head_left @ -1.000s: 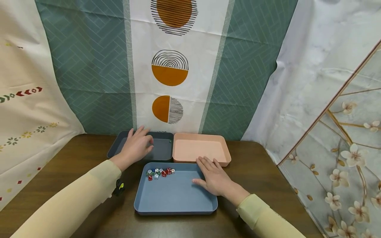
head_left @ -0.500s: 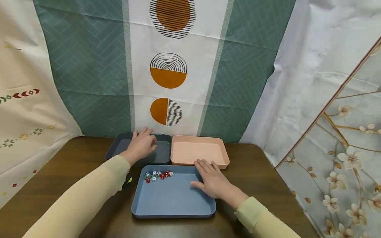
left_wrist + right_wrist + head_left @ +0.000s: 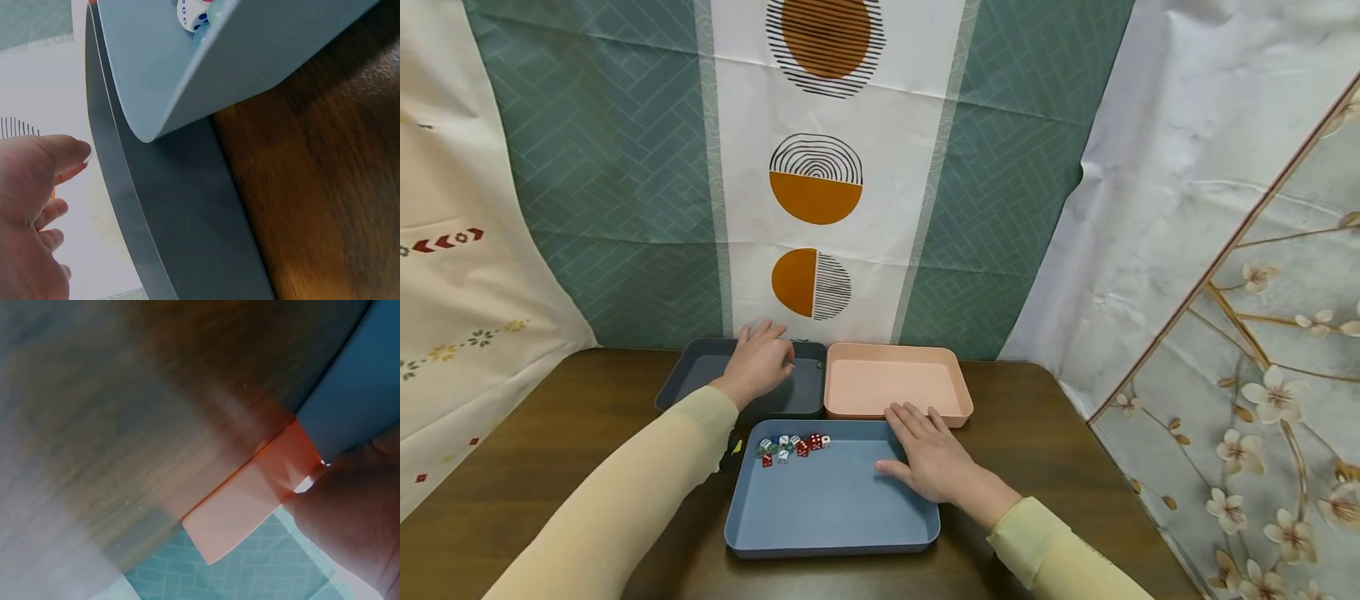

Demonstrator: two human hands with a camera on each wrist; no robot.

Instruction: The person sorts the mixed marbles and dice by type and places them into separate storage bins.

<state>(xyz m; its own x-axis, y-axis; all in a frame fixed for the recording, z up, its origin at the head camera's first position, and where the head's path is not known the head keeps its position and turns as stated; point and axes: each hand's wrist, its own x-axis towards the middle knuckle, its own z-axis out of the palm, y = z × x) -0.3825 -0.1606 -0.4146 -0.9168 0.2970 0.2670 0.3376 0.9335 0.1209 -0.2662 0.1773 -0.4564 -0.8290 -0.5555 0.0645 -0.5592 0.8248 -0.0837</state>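
The person's left hand (image 3: pixel 758 364) hangs over the dark grey tray (image 3: pixel 688 377) at the back left of the wooden table (image 3: pixel 550 433), fingers loosely bent and holding nothing that I can see; the left wrist view shows the thumb (image 3: pixel 62 153) just above that tray's rim. One small green thing, perhaps a die (image 3: pixel 820 364), lies by the dark tray's right wall, though it is too small to be sure. The right hand (image 3: pixel 928 454) lies flat with fingers spread on the far right corner of the blue tray (image 3: pixel 835 508), its fingertips reaching the near rim of the pink tray (image 3: pixel 891 385), which has nothing in it.

The dice (image 3: pixel 792 446), red, white, blue and greenish, sit bunched in the blue tray's far left corner, well apart from both hands.

To my eye this looks like sorting dice by colour into the two back trays, with the left hand at the point of a drop and nearly all the pile yet to go. The next move would call for the left hand to come to the cluster and pinch one small die out of a tight bunch without scattering its neighbours, while the right hand steadies the blue tray.
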